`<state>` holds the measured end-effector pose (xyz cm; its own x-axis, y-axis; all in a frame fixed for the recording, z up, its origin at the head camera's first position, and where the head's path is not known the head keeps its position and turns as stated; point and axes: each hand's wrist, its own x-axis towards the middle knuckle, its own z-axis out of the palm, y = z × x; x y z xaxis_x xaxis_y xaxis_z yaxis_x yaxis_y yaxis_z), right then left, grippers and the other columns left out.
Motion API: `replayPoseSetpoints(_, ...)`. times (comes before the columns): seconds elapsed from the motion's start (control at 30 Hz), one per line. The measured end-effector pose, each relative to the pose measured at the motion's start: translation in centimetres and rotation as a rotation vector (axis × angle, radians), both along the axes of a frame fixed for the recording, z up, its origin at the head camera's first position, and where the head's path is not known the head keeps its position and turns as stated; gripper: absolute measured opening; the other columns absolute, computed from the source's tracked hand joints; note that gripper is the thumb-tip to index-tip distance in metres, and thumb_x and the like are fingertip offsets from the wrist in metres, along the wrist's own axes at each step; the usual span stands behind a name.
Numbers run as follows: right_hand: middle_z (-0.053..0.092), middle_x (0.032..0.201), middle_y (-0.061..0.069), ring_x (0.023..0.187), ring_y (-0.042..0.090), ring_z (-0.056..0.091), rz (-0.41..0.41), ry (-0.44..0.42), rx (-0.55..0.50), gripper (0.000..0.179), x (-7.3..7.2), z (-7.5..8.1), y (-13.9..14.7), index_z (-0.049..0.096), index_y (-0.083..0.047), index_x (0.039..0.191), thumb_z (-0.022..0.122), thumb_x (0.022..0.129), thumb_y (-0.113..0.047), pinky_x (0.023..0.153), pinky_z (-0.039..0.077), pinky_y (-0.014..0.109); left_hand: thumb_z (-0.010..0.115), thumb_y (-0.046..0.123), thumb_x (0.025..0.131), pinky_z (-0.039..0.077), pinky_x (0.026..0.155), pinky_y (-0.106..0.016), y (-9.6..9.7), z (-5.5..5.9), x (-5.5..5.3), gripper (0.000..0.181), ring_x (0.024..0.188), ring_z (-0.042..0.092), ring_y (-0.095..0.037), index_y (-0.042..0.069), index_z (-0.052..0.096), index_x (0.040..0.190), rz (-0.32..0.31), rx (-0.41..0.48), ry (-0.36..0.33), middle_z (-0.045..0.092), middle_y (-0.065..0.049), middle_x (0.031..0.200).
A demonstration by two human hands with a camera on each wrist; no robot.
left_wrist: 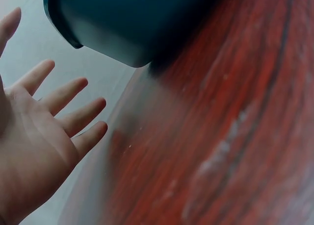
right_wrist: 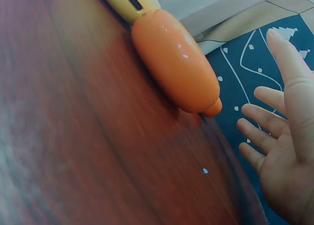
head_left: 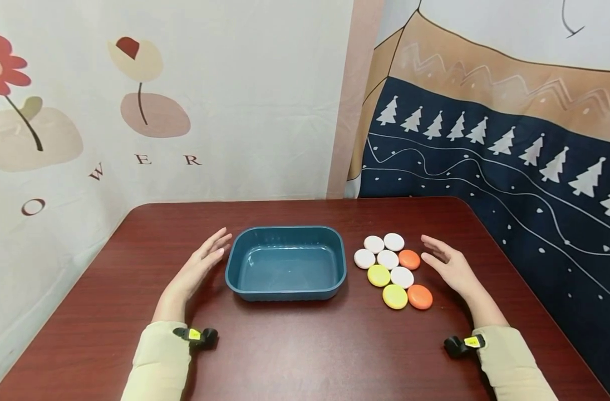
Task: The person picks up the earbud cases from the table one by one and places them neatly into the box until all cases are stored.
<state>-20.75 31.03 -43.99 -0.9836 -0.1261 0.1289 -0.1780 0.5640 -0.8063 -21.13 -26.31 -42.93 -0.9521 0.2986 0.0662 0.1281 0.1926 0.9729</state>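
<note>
A teal rectangular plastic basin (head_left: pixel 290 294) stands on the table, its inside bare. Just left of it my left hand (head_left: pixel 197 270) hovers with fingers extended, holding nothing; in the left wrist view the palm and spread fingers show beside the basin's wall (left_wrist: pixel 113 38). To the basin's right lies a cluster of smooth round pucks: several white ones (head_left: pixel 387 259), two yellow (head_left: pixel 395 297) and two orange (head_left: pixel 420 297). My right hand (head_left: pixel 450 270) is at the cluster's right side, fingers loosely extended and nothing held. Up close, one yellow puck (right_wrist: pixel 120 2) has a small dark slot in its side.
The dark red wooden table (head_left: pixel 295 356) has rounded far corners. Behind it hang a pale cloth with flower prints (head_left: pixel 265 100) and a navy cloth with white trees (head_left: pixel 485 161). Each sleeve carries a black wrist camera, one at the left (head_left: pixel 205 338), one at the right (head_left: pixel 456 346).
</note>
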Motion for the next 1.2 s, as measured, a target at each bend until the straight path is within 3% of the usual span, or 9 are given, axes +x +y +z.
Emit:
replayPoseSetpoints(0.1, 0.045, 0.141, 0.021, 0.128, 0.037, 0.04, 0.01, 0.01, -0.01, 0.054, -0.1, -0.3, 0.0, 0.04, -0.001, 0.144, 0.057, 0.098, -0.023, 0.089, 0.039, 0.014, 0.044, 0.019, 0.103, 0.024, 0.11, -0.035, -0.1, -0.4, -0.2, 0.057, 0.139, 0.024, -0.034, 0.014, 0.019, 0.154, -0.027, 0.016, 0.0, 0.027, -0.016, 0.153)
replayPoseSetpoints(0.17, 0.045, 0.14, 0.022, 0.128, 0.038, 0.041, 0.02, 0.017, -0.028, 0.054, -0.2, -0.5, 0.0, 0.04, 0.0, 0.144, 0.058, 0.097, -0.022, 0.083, 0.035, 0.006, 0.045, 0.02, 0.102, 0.03, 0.105, -0.025, -0.1, -0.6, -0.3, 0.059, 0.138, 0.026, -0.033, 0.012, 0.018, 0.154, -0.042, 0.036, 0.0, 0.028, -0.015, 0.153)
replayPoseSetpoints(0.33, 0.046, 0.139, 0.022, 0.127, 0.038, 0.042, 0.045, 0.033, -0.056, 0.054, -0.4, -1.1, -0.1, 0.042, 0.0, 0.143, 0.06, 0.097, -0.022, 0.084, 0.036, 0.007, 0.049, 0.021, 0.101, 0.033, 0.097, -0.015, 0.0, -1.0, -0.3, 0.061, 0.137, 0.027, -0.031, 0.01, 0.02, 0.153, -0.045, 0.039, -0.022, 0.028, -0.016, 0.152)
replayPoseSetpoints(0.57, 0.051, 0.135, 0.02, 0.123, 0.034, 0.045, 0.061, 0.059, -0.039, 0.054, -0.7, -1.6, 0.0, 0.046, -0.001, 0.14, 0.064, 0.094, -0.023, 0.09, 0.033, 0.007, 0.052, 0.021, 0.1, 0.031, 0.095, -0.013, 0.2, -1.2, -0.3, 0.061, 0.139, 0.022, -0.03, 0.015, 0.024, 0.153, -0.047, 0.026, -0.043, 0.027, -0.014, 0.153)
replayPoseSetpoints(0.67, 0.051, 0.135, 0.019, 0.122, 0.034, 0.046, 0.064, 0.051, -0.001, 0.056, -0.7, -1.6, 0.1, 0.047, -0.003, 0.14, 0.065, 0.093, -0.026, 0.092, 0.034, 0.012, 0.052, 0.021, 0.099, 0.031, 0.095, -0.013, 0.2, -1.4, -0.4, 0.061, 0.139, 0.022, -0.028, 0.016, 0.025, 0.153, -0.046, 0.033, -0.055, 0.027, -0.013, 0.153)
replayPoseSetpoints(0.9, 0.052, 0.136, 0.016, 0.123, 0.033, 0.045, 0.079, 0.032, 0.043, 0.058, -0.8, -1.6, 0.0, 0.048, -0.005, 0.14, 0.068, 0.091, -0.029, 0.1, 0.034, 0.05, 0.053, 0.016, 0.098, 0.03, 0.096, -0.013, 0.2, -1.8, -0.5, 0.063, 0.14, 0.018, -0.031, 0.012, 0.023, 0.153, -0.065, 0.055, -0.04, 0.022, -0.017, 0.154)
replayPoseSetpoints(1.2, 0.05, 0.137, 0.017, 0.125, 0.036, 0.041, 0.076, -0.014, 0.078, 0.063, -1.0, -1.6, 0.1, 0.049, -0.006, 0.14, 0.07, 0.088, -0.035, 0.1, 0.031, 0.056, 0.055, 0.01, 0.096, 0.031, 0.097, -0.013, 0.2, -2.2, -0.7, 0.065, 0.14, 0.016, -0.036, 0.008, 0.023, 0.152, -0.09, 0.07, -0.018, 0.022, -0.019, 0.154)
